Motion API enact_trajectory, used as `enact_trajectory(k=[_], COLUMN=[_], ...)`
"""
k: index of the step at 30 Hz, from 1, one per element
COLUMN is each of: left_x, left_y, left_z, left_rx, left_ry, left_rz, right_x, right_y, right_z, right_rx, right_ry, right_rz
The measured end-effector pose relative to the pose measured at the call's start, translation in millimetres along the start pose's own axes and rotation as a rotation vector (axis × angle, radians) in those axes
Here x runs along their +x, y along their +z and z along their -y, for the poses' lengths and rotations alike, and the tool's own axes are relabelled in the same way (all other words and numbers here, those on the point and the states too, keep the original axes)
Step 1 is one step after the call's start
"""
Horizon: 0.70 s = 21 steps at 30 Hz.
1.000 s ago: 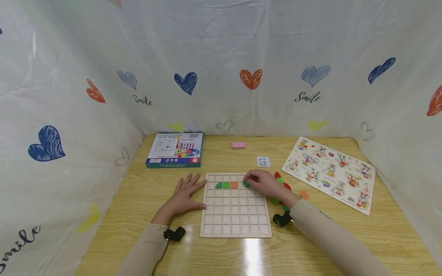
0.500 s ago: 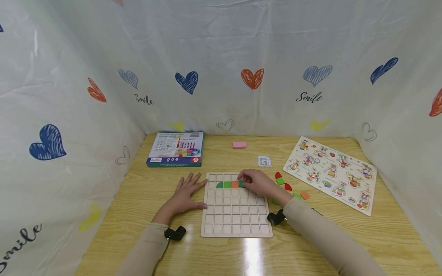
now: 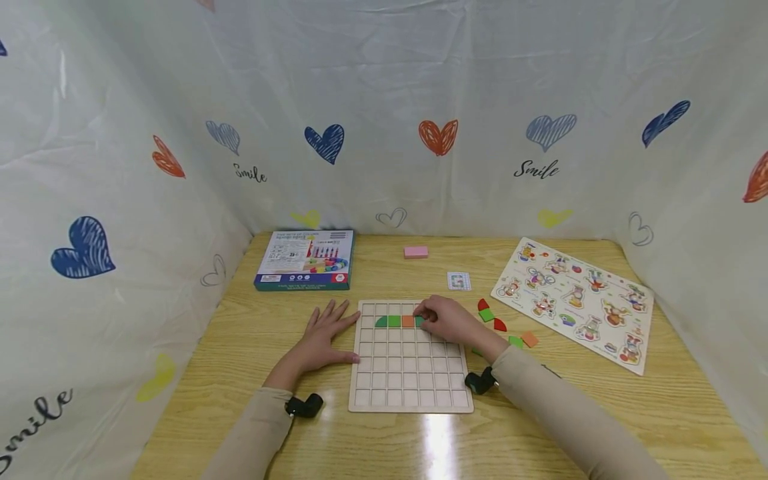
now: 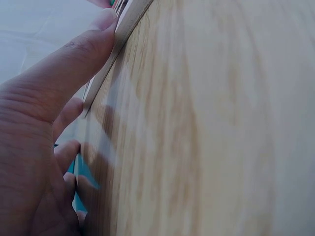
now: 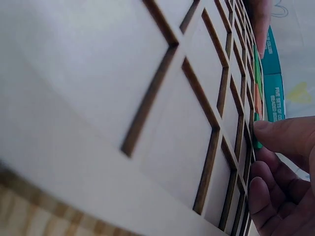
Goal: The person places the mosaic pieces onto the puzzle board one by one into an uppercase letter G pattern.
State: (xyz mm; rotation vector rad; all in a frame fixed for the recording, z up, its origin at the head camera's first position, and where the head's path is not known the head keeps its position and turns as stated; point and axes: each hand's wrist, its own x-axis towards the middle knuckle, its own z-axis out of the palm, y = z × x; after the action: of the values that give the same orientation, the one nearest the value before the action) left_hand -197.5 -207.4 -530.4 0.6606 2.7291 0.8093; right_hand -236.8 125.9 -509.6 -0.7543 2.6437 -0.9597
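A pale wooden grid board (image 3: 410, 381) lies on the table. In its second row sit a dark green quarter-circle tile (image 3: 381, 323), a light green square tile (image 3: 394, 321) and an orange square tile (image 3: 408, 321). Right of the orange one, my right hand (image 3: 449, 320) pinches another dark green tile (image 3: 419, 322), set at the grid cell; the fingers partly hide it. The right wrist view shows the thumb (image 5: 283, 137) on this tile's edge. My left hand (image 3: 318, 341) spreads its fingers at the board's left side, its thumb (image 4: 91, 51) touching the board's edge.
Loose red, green and orange tiles (image 3: 487, 315) lie right of the board, partly behind the right forearm. A picture puzzle board (image 3: 561, 320) is at the right. Further back are a printed card (image 3: 459, 281), a pink block (image 3: 416, 253) and a toy box (image 3: 305, 261).
My right hand has moved slightly left with the dark green tile, bringing it next to the orange square, where it now lies lower. The left hand stays in place.
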Motion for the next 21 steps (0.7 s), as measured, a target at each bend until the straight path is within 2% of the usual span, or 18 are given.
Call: enact_trajectory(k=[8,21], left_x=[0.2,0.6], left_y=[-1.0,-0.5], left_z=[-0.6,-0.7], left_rx=[0.001,-0.006], left_ry=[-0.009,-0.012], left_rz=[0.004,0.003], right_x=[0.0,-1.2], right_y=[1.1,2.7], right_z=[2.0,0.1], right_rx=[0.004,-0.002], right_ry=[0.039,0.032], right_rz=[-0.011,-0.027])
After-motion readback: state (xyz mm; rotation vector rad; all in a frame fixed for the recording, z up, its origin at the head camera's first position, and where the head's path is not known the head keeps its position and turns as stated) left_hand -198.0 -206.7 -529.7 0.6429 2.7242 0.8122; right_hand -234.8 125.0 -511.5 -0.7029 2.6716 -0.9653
